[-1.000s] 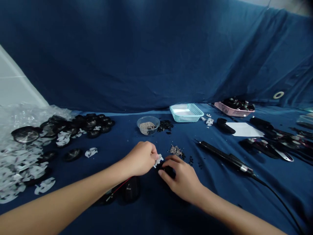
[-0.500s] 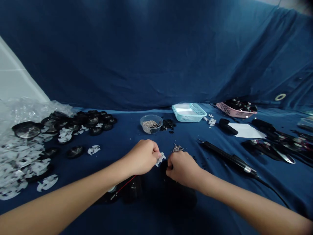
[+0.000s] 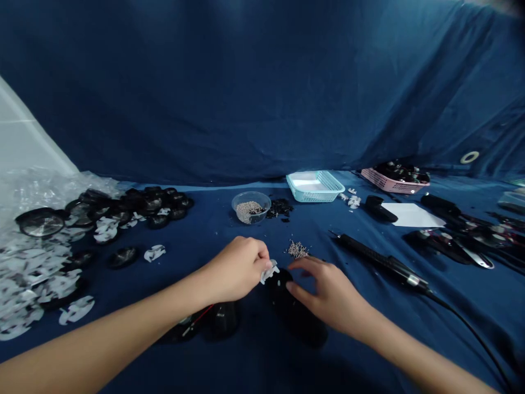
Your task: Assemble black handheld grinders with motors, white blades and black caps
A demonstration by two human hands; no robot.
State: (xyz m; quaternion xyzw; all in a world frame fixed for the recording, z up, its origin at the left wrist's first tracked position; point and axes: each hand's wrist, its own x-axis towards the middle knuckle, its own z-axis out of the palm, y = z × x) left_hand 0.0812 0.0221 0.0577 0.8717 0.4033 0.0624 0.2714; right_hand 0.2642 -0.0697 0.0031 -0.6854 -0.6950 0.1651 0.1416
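Observation:
My left hand is closed, pinching a small white plastic piece at its fingertips. Just right of it, my right hand hovers with fingers spread over a long black part lying on the blue cloth; the fingertips are close to the white piece. A small heap of tiny silver screws lies just beyond both hands. Under my left forearm sits another black part with a red wire.
A clear cup of screws and black bits stand farther back, with a light-blue basket and a pink basket. A black electric screwdriver with its cable lies right. Black round parts and white pieces cover the left.
My right hand has opened from a fist and slid right and down over the black part. My left hand stays closed on the white piece, almost still.

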